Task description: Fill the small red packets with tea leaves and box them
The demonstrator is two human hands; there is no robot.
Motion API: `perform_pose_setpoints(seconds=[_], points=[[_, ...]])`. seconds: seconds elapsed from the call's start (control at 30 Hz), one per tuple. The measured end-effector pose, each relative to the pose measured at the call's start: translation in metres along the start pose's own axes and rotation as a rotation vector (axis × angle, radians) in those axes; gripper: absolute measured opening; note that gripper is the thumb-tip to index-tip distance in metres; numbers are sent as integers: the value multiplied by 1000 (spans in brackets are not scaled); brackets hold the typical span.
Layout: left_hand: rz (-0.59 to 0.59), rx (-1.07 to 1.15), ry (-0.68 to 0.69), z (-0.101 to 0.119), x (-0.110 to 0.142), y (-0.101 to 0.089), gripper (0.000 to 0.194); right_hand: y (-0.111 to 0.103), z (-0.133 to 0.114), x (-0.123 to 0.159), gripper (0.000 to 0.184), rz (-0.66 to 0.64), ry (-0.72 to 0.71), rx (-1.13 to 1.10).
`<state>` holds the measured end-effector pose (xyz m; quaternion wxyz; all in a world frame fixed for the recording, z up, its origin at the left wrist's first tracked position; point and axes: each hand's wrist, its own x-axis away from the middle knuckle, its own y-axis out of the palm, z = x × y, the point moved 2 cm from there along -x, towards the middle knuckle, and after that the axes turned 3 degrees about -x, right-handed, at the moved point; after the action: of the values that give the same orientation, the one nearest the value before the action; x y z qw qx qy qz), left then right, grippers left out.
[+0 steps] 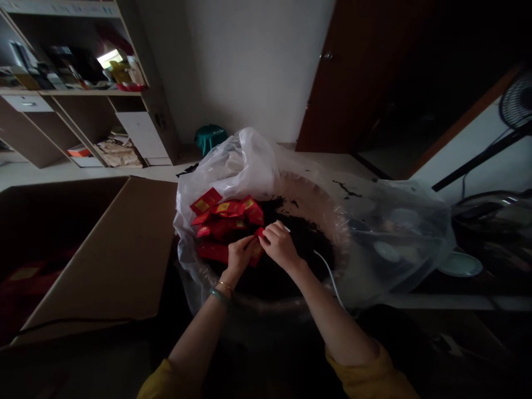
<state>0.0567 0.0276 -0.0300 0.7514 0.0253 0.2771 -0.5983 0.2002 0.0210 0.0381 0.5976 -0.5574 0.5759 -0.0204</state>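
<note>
Both my hands meet over a round tub lined with clear plastic [245, 149]. Closed fingers of my left hand [239, 257] pinch a small red packet [256, 256] from the left. From the right, my right hand [279, 244] grips the packet's top edge. Something small and white sticks out by the right fingers; its kind is unclear. Under the hands lies a heap of dark, loose, leaf-like pieces [310, 238]. Several red packets with gold labels [224, 213] are piled on the heap's left side. A white cord or handle [328, 271] rises from the heap's right side.
An open cardboard box [112, 249] stands left, with red packets [29, 274] in its shadow. To the right, clear plastic sheeting [390, 233] spreads near a pale dish [460, 264]. Behind are a shelf unit [155, 122], a green bag-lined bin [210, 137], a door [344, 83] and a fan [517, 100].
</note>
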Motion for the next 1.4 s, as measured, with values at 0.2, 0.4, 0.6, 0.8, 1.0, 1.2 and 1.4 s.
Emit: perform_pose_setpoints(seconds=[0.2,0.4,0.6,0.8,1.0,1.2,1.4], points=[[50,178,-229,3,-7,-6,37,-9,19,12,15,47,204,-118],[-88,699,-567,-3,-12,-3,48,-1,28,22,16,-3,480,-488],[-254,786,-639,5,-10,-3,53,15,26,27,37,-186,687,-860],[-294,678,-561,4,-11,-2,46,22,32,34,42,-85,757,-906],[-260,514,-477,-4,-15,-2,46,17,23,32,46,-191,712,-974],[24,58,-110,8,-10,-11,49,18,25,30,47,-233,782,-1021],[-231,-557,403,33,2,-4,73,14,28,18,47,-318,766,-1021]])
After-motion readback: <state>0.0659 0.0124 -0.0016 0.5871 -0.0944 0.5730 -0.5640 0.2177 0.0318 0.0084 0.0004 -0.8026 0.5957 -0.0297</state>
